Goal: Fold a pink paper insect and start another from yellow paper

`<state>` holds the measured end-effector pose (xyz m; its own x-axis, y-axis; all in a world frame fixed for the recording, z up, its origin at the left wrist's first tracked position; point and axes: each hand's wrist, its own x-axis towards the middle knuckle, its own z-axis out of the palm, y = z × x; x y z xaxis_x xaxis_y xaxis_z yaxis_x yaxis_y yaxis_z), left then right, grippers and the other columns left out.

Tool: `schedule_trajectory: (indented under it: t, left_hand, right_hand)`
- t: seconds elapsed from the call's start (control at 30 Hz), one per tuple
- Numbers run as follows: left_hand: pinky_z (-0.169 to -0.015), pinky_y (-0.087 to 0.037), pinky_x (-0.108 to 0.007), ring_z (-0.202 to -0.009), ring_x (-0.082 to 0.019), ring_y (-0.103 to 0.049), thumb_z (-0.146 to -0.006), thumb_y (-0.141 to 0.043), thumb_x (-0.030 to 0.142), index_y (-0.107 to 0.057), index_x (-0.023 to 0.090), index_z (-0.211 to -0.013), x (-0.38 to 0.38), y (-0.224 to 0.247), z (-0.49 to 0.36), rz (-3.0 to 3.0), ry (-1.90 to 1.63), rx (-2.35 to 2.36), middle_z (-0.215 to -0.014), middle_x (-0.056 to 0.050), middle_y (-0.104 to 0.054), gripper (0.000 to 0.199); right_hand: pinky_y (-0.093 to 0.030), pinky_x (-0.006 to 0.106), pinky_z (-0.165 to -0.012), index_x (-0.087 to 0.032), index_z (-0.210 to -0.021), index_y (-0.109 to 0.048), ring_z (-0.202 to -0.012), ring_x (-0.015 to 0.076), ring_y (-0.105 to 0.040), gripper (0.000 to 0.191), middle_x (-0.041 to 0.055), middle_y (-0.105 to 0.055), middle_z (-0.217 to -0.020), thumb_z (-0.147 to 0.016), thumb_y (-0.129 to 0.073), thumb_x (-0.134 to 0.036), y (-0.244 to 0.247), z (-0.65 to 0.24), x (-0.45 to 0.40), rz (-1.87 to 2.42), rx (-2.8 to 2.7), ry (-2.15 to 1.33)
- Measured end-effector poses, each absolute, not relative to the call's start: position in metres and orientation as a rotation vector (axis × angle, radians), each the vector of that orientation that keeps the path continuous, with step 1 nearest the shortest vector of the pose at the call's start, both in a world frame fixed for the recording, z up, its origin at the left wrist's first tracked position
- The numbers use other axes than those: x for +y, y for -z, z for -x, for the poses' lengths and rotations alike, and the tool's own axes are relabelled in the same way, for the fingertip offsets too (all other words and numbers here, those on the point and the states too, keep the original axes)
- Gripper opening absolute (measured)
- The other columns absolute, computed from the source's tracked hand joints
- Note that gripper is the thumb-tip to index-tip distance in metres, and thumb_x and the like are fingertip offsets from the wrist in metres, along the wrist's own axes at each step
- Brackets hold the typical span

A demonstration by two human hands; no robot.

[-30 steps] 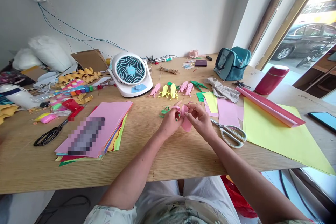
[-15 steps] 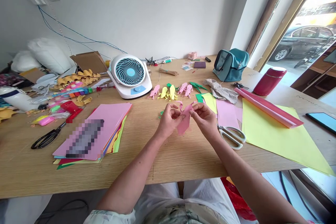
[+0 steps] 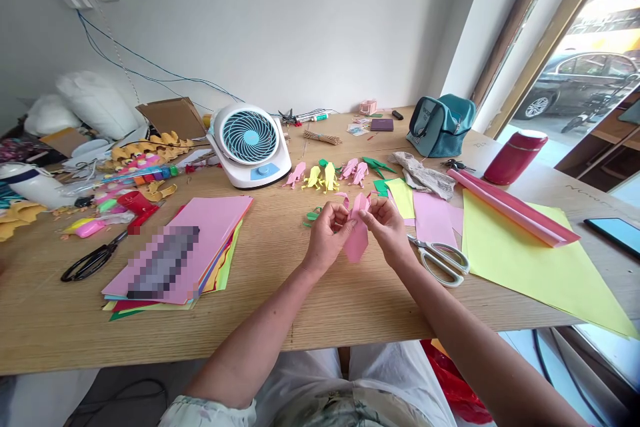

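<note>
A folded pink paper piece (image 3: pixel 357 237) hangs between both hands just above the wooden table (image 3: pixel 280 293). My left hand (image 3: pixel 327 235) pinches its upper left side and my right hand (image 3: pixel 387 228) pinches its upper right side. Behind the hands lies a row of finished pink, yellow and green paper figures (image 3: pixel 327 174). Small green paper scraps (image 3: pixel 313 215) lie just left of my left hand. White-handled scissors (image 3: pixel 443 258) rest on the table right of my right hand.
A stack of coloured paper sheets (image 3: pixel 185 250) lies to the left, black scissors (image 3: pixel 90 261) beyond it. A white desk fan (image 3: pixel 249 143) stands behind. Right side: yellow sheet (image 3: pixel 540 260), pink rolled paper (image 3: pixel 515 207), red flask (image 3: pixel 515 156), teal bag (image 3: pixel 440 123), phone (image 3: pixel 615 232).
The pink paper piece has been turned and straightened between the fingers; both hands have drawn closer together around its top. The view has shifted slightly.
</note>
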<state>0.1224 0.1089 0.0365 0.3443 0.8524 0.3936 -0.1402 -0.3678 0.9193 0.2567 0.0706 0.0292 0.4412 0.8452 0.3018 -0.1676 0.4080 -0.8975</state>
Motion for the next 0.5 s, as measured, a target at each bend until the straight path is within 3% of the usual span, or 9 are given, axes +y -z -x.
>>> schedule_trajectory:
  t: [0.3, 0.4, 0.5]
  left_hand:
    - [-0.066, -0.041, -0.023, -0.071, -0.013, -0.053, -0.079, -0.073, 0.033, -0.055, 0.021, -0.084, 0.107, -0.029, -0.126, -1.572, -1.265, 0.671, -0.081, 0.000, -0.058, 0.022]
    - [-0.074, -0.042, -0.026, -0.079, -0.016, -0.054, -0.080, -0.071, 0.031, -0.061, 0.023, -0.089, 0.104, -0.035, -0.121, -1.708, -1.426, 0.752, -0.091, -0.003, -0.059, 0.016]
    - [-0.088, -0.042, -0.032, -0.093, -0.021, -0.052, -0.081, -0.070, 0.031, -0.066, 0.025, -0.107, 0.105, -0.044, -0.113, -1.955, -1.586, 0.871, -0.101, -0.007, -0.058, 0.027]
  right_hand:
    - [-0.044, 0.023, -0.058, -0.021, -0.077, -0.065, -0.062, 0.0113, -0.057, 0.033, -0.0026, -0.068, -0.074, -0.062, -0.087, -0.040, -0.025, -0.255, 0.070, 0.821, -0.719, -1.186]
    - [-0.043, 0.022, -0.057, -0.021, -0.074, -0.063, -0.062, 0.0110, -0.056, 0.032, -0.0033, -0.067, -0.072, -0.062, -0.087, -0.039, -0.026, -0.256, 0.069, 0.827, -0.733, -1.128]
    - [-0.043, 0.023, -0.058, -0.021, -0.072, -0.063, -0.062, 0.0112, -0.056, 0.031, -0.0036, -0.064, -0.070, -0.062, -0.087, -0.039, -0.027, -0.255, 0.069, 0.883, -0.849, -1.020]
